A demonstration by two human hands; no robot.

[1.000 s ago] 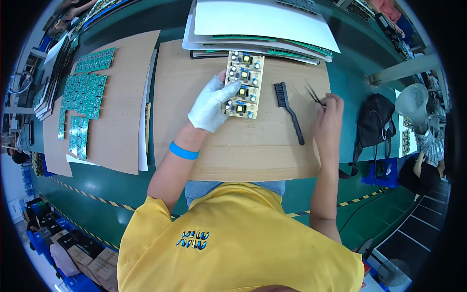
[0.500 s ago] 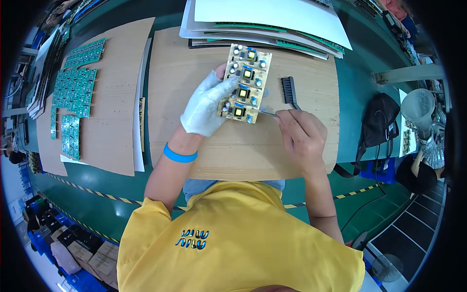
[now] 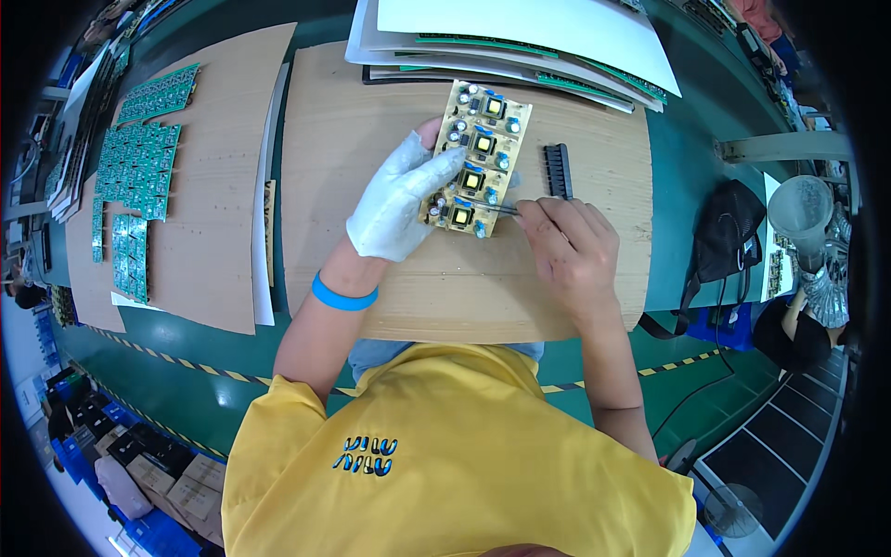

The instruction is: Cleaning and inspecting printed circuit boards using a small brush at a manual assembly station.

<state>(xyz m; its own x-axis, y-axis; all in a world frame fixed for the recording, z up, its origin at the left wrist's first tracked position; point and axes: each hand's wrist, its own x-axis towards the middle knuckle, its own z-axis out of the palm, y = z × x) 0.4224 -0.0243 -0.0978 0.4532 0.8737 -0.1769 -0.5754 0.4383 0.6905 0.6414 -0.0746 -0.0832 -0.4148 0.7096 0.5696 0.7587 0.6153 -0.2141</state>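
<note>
My left hand [image 3: 397, 206], in a white glove with some bare fingertip showing and a blue wristband below it, grips a tan circuit board [image 3: 506, 139] by its left edge. The thumb lies across the board's face, among rows of yellow-topped transformers and small capacitors. From the right, my bare right hand [image 3: 574, 249] pinches slim metal tweezers [image 3: 502, 210]. Their tips reach over the lowest part of the board, beside the bottom transformer; exact contact is too small to tell. A black brush [image 3: 557, 171] lies just beyond the right hand.
Cardboard [image 3: 325, 186] covers the table under my hands. At the back rises a stack of white sheets [image 3: 520, 23] with green boards between them. Green circuit boards [image 3: 139, 172] lie on another cardboard sheet at left. A black bag [image 3: 727, 227] rests at right.
The tweezers have shifted left and slightly up, from the board's right edge to over its lower components. The board has moved slightly right.
</note>
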